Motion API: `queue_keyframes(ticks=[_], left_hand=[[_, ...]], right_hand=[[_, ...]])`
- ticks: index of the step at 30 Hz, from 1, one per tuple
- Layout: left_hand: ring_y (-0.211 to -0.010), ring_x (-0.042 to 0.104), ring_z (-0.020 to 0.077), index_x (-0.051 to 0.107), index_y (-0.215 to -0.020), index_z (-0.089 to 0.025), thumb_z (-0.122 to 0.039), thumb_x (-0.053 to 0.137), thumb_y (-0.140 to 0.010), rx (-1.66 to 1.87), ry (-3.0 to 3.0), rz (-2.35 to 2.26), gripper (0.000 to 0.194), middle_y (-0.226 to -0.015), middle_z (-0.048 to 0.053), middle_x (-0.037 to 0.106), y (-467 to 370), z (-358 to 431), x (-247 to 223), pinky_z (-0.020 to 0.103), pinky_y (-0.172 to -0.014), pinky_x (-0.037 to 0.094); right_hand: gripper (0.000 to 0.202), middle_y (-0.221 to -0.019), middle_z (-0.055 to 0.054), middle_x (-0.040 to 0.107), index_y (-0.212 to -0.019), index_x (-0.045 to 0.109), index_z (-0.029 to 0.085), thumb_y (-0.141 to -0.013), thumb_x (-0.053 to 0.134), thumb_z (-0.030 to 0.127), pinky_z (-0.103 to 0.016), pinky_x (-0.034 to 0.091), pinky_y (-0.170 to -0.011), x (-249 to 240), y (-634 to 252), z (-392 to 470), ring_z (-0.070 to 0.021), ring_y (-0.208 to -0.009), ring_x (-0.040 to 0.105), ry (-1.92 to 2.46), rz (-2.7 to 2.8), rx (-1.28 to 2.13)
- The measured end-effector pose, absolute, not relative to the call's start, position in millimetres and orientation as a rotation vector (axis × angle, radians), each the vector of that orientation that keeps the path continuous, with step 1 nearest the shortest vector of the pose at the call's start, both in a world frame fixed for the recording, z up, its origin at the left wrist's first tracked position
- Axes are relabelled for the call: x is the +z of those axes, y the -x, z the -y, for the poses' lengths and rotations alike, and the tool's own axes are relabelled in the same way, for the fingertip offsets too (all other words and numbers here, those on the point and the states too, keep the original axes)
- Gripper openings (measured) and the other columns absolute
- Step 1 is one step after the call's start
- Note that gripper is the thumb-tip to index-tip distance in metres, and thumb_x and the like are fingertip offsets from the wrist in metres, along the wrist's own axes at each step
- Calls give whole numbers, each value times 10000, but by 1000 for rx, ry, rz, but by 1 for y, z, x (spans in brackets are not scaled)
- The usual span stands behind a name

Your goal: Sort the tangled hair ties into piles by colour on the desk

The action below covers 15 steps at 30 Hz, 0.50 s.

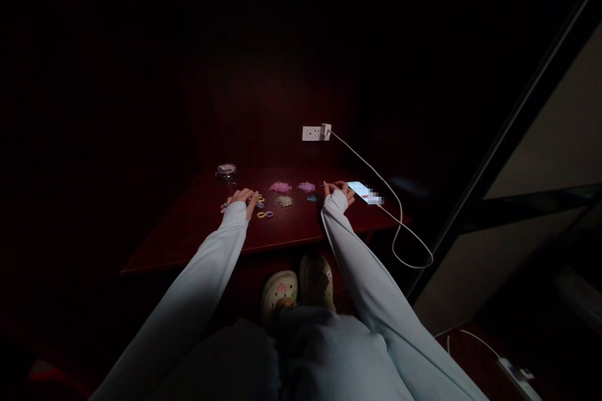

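On the dark red table (282, 235), my left hand (243, 198) rests over a group of coloured rings, its fingers bent and apart, nothing visibly gripped. A yellow ring (261, 215) and a purple ring (269, 214) lie just right of it. Between my hands are a pink pile (281, 187), a purple pile (306, 187), a pale pile (284, 201) and a small blue pile (311, 198). My right hand (337, 190) is beside the lit phone (362, 192), fingers drawn together; whatever they hold is too small to name.
A round clear container (226, 170) stands at the back left. From the wall socket (311, 133) a white cable (401, 213) loops past the table's right edge to the phone. Shoes (317, 282) are below the front edge. A power strip (517, 379) lies lower right.
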State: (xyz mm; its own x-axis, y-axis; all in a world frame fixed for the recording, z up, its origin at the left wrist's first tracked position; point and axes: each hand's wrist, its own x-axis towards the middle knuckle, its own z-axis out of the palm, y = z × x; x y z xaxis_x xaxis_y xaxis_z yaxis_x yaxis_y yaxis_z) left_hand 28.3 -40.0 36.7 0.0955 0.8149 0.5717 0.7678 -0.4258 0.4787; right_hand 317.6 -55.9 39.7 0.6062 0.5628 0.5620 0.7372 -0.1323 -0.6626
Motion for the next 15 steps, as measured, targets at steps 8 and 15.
queue_keyframes(ticks=[8, 15], left_hand=[[-1041, 641, 272, 666, -728, -248, -305, 513, -1038, 1140, -2281, -1608, 350, -1012, 49, 776, -23, 28, 36, 397, -924, 430], [-1037, 656, 273, 680, -714, -255, -315, 509, -1045, 1248, -2259, -1595, 378, -995, 45, 778, -23, 28, 33, 396, -920, 447]], right_hand=[[308, -1419, -132, 639, -1074, 872, 248, -1057, 620, 424, -441, 313, -971, 41, -318, 60, -349, -1229, 451, 1942, 1515, -328], [311, -1432, -157, 639, -1134, 844, 231, -1034, 652, 454, -445, 321, -982, 39, -315, 58, -357, -1227, 478, 1943, 1693, -370]])
